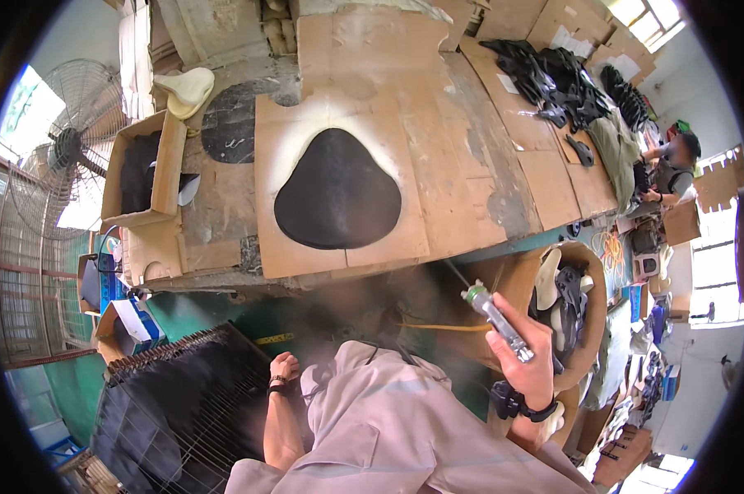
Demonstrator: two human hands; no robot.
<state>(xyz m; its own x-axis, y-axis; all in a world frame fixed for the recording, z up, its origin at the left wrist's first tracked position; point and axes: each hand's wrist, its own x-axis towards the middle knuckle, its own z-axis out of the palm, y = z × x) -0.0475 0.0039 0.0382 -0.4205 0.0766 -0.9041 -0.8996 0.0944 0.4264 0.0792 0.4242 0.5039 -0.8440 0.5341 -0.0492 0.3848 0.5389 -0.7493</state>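
Observation:
My right hand (527, 346) is wrapped round a spray gun (504, 326) with a silver body and a green collar. Its thin tip points up and left toward the table edge, apart from the black piece. On the cardboard sheet (285, 259) lies a flat black saddle-shaped piece (337, 193), rounded at the corners, with whitish residue around its upper edges. Low on the left, my left hand (284, 366) is curled closed beside my apron (388, 412), with no object showing in it. A wire rack (216, 395) holding dark sheets stands nearest that hand.
An open carton (179, 177) with dark pieces stands at the table's left, near a cream saddle (187, 89). A box of saddles (590, 329) is below the table's right edge. Black parts (553, 78) pile up far right, near another person (672, 173). A fan (67, 148) stands left.

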